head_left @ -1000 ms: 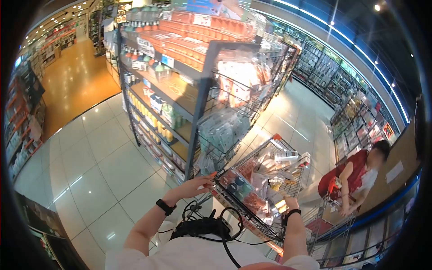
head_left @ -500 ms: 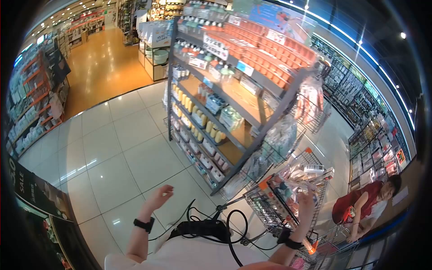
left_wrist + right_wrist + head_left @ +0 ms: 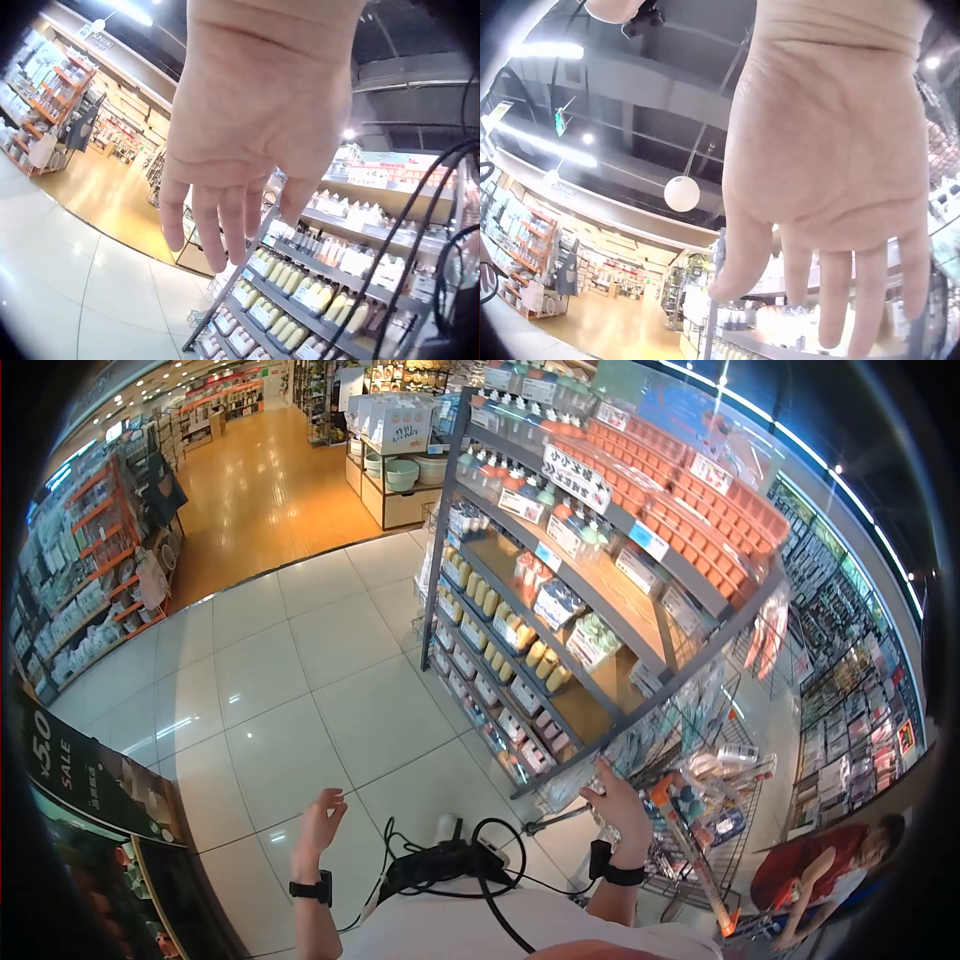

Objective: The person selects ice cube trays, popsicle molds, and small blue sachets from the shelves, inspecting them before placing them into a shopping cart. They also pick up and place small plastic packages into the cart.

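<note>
My left hand (image 3: 320, 822) is held out over the tiled floor with its fingers relaxed. In the left wrist view the palm of that left hand (image 3: 259, 112) faces the camera with nothing in it. My right hand (image 3: 622, 815), also holding nothing, is raised beside the shopping cart, fingers spread. Its palm and straight fingers fill much of the right wrist view, where the right hand (image 3: 829, 150) overlaps the shelves. The cart's orange-ended handle (image 3: 700, 865) lies just right of that hand. Several packaged goods (image 3: 722, 822) sit inside the wire basket.
A tall grey shelf unit (image 3: 610, 725) with bottles and orange trays (image 3: 725, 510) stands ahead. At the right a person in red (image 3: 815, 870) leans forward. A dark sale sign (image 3: 60, 780) is at the left; tiled floor (image 3: 290, 730) lies between. Black cables (image 3: 480, 860) hang at my waist.
Both hands have come away from the cart, the left hand first. My view has turned left, so shelves, cart and the person in red now appear further right.
</note>
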Action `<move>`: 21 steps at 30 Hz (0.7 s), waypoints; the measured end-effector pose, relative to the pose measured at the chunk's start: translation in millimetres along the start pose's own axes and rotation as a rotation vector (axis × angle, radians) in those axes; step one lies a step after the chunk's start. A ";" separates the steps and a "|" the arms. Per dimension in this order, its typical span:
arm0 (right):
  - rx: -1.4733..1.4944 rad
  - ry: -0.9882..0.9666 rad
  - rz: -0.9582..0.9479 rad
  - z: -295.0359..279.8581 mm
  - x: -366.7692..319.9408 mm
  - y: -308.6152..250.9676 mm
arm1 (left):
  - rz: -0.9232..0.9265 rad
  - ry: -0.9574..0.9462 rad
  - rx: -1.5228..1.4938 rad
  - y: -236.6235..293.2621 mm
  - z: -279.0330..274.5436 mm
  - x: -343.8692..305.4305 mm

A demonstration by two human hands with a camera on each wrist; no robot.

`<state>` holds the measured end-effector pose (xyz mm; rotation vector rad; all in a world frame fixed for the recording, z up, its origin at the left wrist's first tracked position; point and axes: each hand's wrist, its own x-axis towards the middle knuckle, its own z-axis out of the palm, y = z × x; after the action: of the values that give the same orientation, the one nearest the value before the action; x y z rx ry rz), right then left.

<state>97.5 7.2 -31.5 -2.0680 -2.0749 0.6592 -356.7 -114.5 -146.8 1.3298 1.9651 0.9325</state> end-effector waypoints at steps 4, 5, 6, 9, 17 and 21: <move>0.031 0.009 -0.071 -3.6 54.9 -43.8 | 0.042 -0.015 -0.110 6.3 -0.9 47.2; 0.032 0.028 -0.086 -4.0 70.0 -56.6 | 0.072 -0.016 -0.102 8.3 -3.9 64.3; 0.034 0.046 -0.100 -2.7 87.2 -68.3 | 0.100 -0.018 -0.093 11.7 -7.9 84.5; 0.297 0.468 -0.301 -3.9 142.2 -113.3 | 0.092 -0.003 -0.130 32.1 -27.1 146.7; 0.738 0.919 -0.694 -46.9 293.3 -209.7 | 0.249 0.077 -0.217 27.2 -45.9 349.1; 0.859 0.966 -0.719 -70.9 331.7 -256.7 | 0.237 0.116 -0.166 65.8 -66.9 421.1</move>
<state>-125.0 356.4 65.7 -0.7834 -1.3794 0.2371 -513.6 283.2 -88.7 1.4616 1.7937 1.2826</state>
